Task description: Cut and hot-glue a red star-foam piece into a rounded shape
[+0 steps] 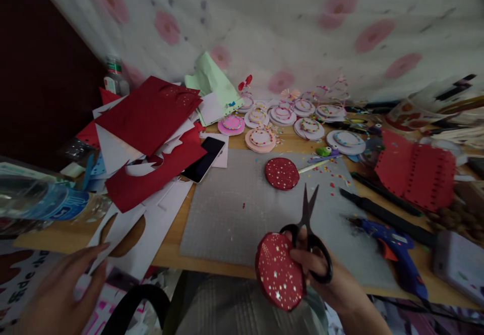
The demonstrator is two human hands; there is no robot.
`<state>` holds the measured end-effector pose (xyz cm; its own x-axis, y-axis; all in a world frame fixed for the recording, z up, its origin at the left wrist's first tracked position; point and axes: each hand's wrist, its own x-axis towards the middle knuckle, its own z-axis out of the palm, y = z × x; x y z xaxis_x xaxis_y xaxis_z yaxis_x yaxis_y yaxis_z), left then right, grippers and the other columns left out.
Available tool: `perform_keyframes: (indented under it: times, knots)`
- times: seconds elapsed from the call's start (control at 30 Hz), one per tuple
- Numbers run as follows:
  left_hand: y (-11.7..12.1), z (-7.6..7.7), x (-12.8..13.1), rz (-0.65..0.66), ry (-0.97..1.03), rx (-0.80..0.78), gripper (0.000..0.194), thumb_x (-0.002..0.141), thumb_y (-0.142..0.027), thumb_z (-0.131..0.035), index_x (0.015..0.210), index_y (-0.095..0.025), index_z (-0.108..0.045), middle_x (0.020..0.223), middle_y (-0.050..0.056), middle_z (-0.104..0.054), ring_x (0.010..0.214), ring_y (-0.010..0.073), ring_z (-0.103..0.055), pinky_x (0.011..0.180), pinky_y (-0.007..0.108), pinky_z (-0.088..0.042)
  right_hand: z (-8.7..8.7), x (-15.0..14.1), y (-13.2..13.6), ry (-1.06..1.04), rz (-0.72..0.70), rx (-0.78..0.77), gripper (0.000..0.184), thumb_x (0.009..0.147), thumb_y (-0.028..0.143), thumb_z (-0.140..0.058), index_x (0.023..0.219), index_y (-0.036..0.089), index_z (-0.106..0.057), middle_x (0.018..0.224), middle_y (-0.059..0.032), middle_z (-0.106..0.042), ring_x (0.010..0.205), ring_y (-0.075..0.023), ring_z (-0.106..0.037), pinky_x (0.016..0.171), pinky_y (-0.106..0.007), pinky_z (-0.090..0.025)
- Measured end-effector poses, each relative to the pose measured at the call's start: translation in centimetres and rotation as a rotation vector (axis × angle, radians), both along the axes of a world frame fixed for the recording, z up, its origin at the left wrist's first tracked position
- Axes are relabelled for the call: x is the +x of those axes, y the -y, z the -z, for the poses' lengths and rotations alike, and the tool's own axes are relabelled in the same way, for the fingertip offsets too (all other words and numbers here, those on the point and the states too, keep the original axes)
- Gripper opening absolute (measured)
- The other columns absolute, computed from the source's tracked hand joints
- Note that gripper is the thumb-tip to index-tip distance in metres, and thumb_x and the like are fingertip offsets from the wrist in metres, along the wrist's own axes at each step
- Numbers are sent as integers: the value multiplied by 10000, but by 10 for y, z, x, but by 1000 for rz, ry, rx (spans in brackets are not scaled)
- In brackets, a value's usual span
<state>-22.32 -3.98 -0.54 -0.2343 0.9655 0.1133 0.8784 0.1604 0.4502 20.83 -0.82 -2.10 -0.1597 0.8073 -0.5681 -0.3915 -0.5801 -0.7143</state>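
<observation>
My right hand (319,269) holds black-handled scissors (307,214), blades apart and pointing away from me. The same hand pinches a round red paper piece (278,274) with gold stars by its right edge, above the table's front edge. At lower left, my left hand (62,292) is closed, thumb and finger on the edge of a white paper sheet (151,231) with round cut-outs. On the grey cutting mat (223,214) lies a second red starred disc (282,173) with a pale stick (314,165) at its right.
Dark red paper sheets (151,115) pile at left near a phone (205,159) and a plastic bottle (56,201). Several beaded paper rounds (260,138) stand at the back. A blue glue gun (395,244) and red perforated paper (416,171) lie at right.
</observation>
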Motion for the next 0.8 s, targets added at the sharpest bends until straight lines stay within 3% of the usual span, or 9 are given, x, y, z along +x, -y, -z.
perform_keyframes:
  times: [0.17, 0.23, 0.33, 0.43, 0.47, 0.57, 0.67, 0.73, 0.8]
  knots:
    - [-60, 15, 141, 379, 431, -36, 336, 871, -307, -608, 1201, -301, -670, 1361, 40, -609, 1297, 309, -503, 1126, 451, -337, 19, 10, -8, 85, 214, 143, 321, 607, 361, -869, 797, 213, -657, 714, 22, -583, 538, -95, -457, 474, -210, -389]
    - [-79, 28, 187, 525, 486, -45, 419, 885, -287, -598, 1302, -257, -607, 1499, 67, -477, 1429, 312, -346, 1196, 499, -175, 24, 16, -5, 129, 305, 171, 304, 612, 346, -865, 796, 217, -660, 736, 16, -597, 563, -106, -488, 478, -212, -399]
    - [-76, 37, 227, 724, 496, -135, 518, 891, -278, -599, 1395, -196, -515, 1533, 129, -413, 1474, 344, -240, 1195, 570, -64, 25, 27, 1, 186, 380, 195, 297, 606, 349, -859, 795, 222, -668, 752, -5, -627, 669, -157, -572, 545, -234, -467]
    - [-56, 28, 234, 1231, 734, -432, 393, 921, -327, -585, 1313, -312, -596, 1371, 71, -611, 1331, 285, -500, 1171, 502, -241, 18, 37, 1, 229, 448, 182, 335, 540, 348, -887, 743, 220, -653, 750, -10, -629, 689, -168, -583, 570, -247, -492]
    - [-54, 23, 232, 1221, 806, -519, 349, 939, -348, -557, 1277, -306, -630, 1359, 78, -620, 1297, 279, -534, 1139, 479, -306, 14, 37, -3, 240, 454, 183, 351, 528, 353, -892, 740, 217, -647, 721, 1, -608, 646, -150, -560, 538, -236, -474]
    - [-74, 12, 222, 682, 1141, -464, 371, 900, -493, -577, 1112, -224, -720, 1196, 115, -689, 1106, 272, -631, 978, 403, -459, -1, 29, -26, 275, 324, 262, 360, 591, 407, -857, 783, 210, -625, 608, 53, -513, 502, -89, -440, 438, -203, -365]
    - [-118, 6, 223, 620, 1306, -490, 545, 819, -637, -590, 1054, -160, -709, 893, 93, -715, 733, 206, -655, 617, 299, -521, -15, 9, -61, 288, 137, 368, 367, 629, 405, -832, 835, 188, -618, 562, 68, -513, 469, -83, -435, 444, -211, -334]
    - [-144, 4, 231, 587, 1337, -499, 434, 783, -529, -697, 938, -125, -722, 704, 50, -671, 554, 150, -582, 481, 240, -448, -20, -5, -86, 278, 75, 420, 384, 609, 401, -840, 818, 175, -610, 541, 67, -524, 453, -87, -442, 447, -221, -327]
    - [-161, 6, 240, 521, 1368, -452, 339, 770, -422, -742, 939, -130, -714, 708, 33, -669, 534, 128, -562, 458, 213, -414, -20, -16, -108, 262, 62, 468, 398, 633, 439, -817, 838, 178, -598, 552, 73, -526, 455, -86, -446, 462, -225, -333]
